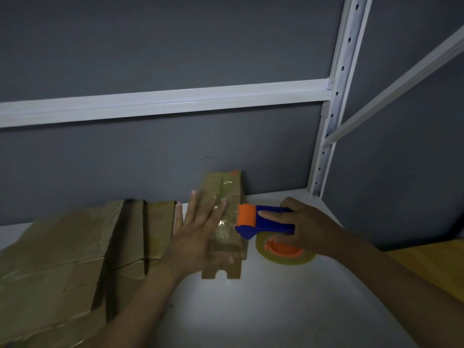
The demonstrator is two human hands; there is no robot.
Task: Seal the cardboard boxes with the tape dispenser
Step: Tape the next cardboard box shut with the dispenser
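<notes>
Head view: tape dispenser (266,222) lay crosswise, orange roller pointing left at the narrow box (227,192) under my left hand (198,232), fingers spread flat; my right hand (307,226) gripped its blue handle, forefinger straight.

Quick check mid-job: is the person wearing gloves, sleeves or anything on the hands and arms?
No. The left hand and right hand are bare: no gloves, rings, watch or bands visible. Both forearms are uncovered, no sleeve in view. The left hand is slightly blurred.
</notes>
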